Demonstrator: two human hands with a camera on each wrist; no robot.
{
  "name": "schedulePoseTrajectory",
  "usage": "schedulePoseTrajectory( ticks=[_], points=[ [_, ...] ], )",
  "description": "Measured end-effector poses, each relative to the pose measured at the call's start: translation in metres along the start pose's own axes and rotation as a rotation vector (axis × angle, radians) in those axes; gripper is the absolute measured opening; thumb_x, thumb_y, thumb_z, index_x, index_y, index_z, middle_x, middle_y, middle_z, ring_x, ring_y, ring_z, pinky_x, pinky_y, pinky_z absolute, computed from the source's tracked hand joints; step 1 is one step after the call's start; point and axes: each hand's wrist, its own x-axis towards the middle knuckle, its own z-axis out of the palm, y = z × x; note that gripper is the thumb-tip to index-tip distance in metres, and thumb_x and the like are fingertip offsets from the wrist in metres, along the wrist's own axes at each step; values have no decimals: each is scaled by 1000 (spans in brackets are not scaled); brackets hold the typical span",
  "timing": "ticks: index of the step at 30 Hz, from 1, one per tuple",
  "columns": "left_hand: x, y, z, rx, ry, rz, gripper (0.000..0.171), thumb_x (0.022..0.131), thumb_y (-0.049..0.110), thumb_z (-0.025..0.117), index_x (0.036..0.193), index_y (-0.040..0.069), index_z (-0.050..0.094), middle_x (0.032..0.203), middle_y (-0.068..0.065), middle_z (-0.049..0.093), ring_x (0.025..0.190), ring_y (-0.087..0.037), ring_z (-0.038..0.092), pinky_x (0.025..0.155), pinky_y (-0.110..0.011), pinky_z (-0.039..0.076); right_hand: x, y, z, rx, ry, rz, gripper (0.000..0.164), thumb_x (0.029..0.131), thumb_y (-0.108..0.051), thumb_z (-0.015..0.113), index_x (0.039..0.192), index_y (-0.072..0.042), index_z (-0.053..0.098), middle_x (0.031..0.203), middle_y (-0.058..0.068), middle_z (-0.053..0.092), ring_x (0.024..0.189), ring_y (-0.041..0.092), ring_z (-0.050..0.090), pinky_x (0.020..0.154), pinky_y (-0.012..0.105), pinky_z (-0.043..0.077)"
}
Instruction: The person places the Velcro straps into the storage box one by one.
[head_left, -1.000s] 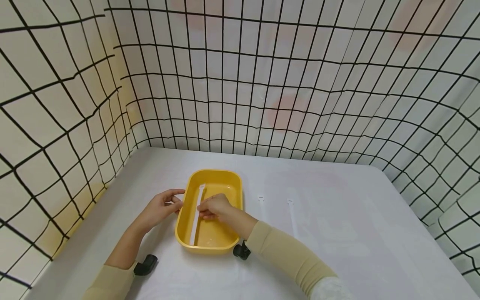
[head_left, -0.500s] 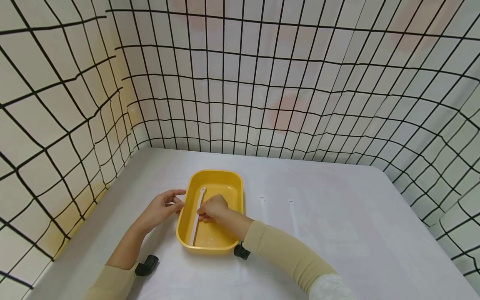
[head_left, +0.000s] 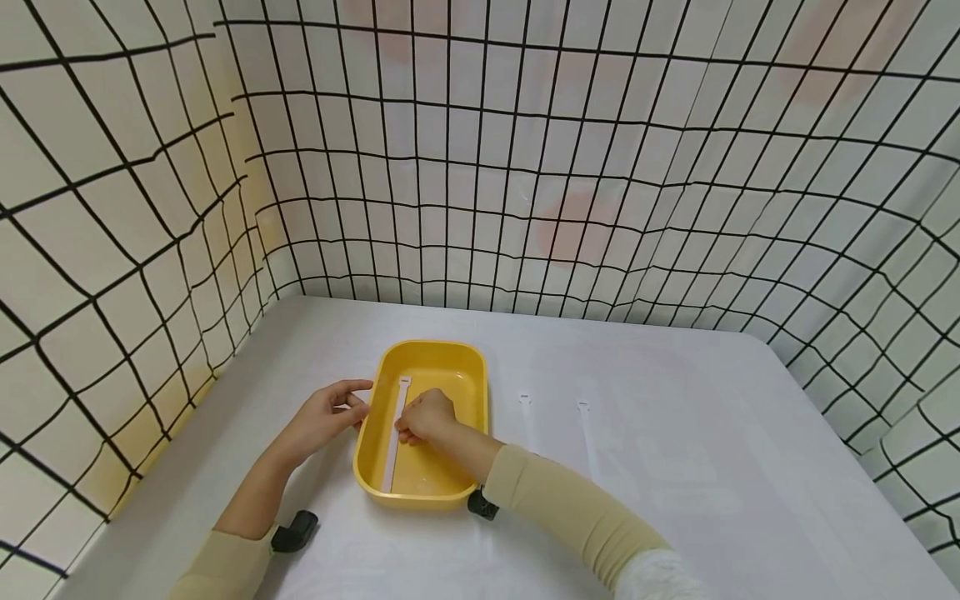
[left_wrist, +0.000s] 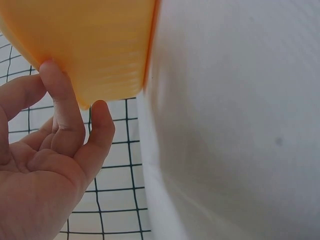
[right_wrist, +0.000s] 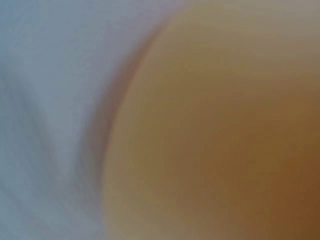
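A shallow yellow tray (head_left: 446, 371) stands on the white surface. Inside it, along the left side, lies a long white strap (head_left: 392, 454) with a slotted end pointing away from me. My right hand (head_left: 429, 415) reaches into the tray and pinches the strap near its middle; the fingertips partly cover it. Outside the tray, my left hand (head_left: 321, 421) touches the left wall with loosely bent fingers. In the left wrist view, a fingertip of the left hand (left_wrist: 55, 135) meets the rim of the tray (left_wrist: 110, 50). The right wrist view is blurred and shows mostly the tray (right_wrist: 210, 150).
Two more white straps, a nearer strap (head_left: 526, 408) and a farther strap (head_left: 585, 425), lie right of the tray, faint against the white surface (head_left: 675, 433). A black wire grid (head_left: 480, 158) encloses the back and sides. Black wrist cameras (head_left: 295, 532) sit at both wrists.
The strap's slotted end has shifted slightly toward me and now lies flatter in the tray. My right hand has moved a little with it. The left hand stays at the tray's wall.
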Motion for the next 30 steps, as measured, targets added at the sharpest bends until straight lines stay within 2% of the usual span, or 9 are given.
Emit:
schedulePoseTrajectory(
  ticks=[9,15,18,22,30],
  points=[
    [1,-1,1,10,3,-3,50,97,14,60,139,-7,44,93,-10,61,79,-21,64,85,-38,49,1,1,-1,20,-7,6,18,78,5,76,69,-2,61,51,6,61,43,11,58,44,21,48],
    [0,0,2,10,5,-13,50,97,14,60,140,-6,44,95,-12,62,81,-22,64,86,-39,48,-2,-1,-6,128,-40,14,13,80,2,74,70,1,66,54,6,60,44,11,57,47,22,51],
    [0,-1,2,18,6,-16,49,97,13,59,139,-6,44,95,-12,61,81,-21,64,86,-39,48,-6,-4,-9,180,-61,5,9,81,1,73,74,3,68,57,7,61,46,11,58,50,24,52],
    [0,-2,1,19,12,-21,47,97,12,59,139,-4,45,94,-11,61,81,-22,64,86,-38,48,-9,-7,-14,194,-98,-4,7,82,-1,73,78,3,69,62,7,63,48,12,61,52,24,53],
    [0,-2,1,13,12,-2,47,96,11,59,138,-5,46,92,-11,61,80,-22,64,85,-38,48,-14,-9,-28,283,-182,-1,12,87,-6,68,91,5,68,72,9,65,56,13,63,59,26,55]
  ],
)
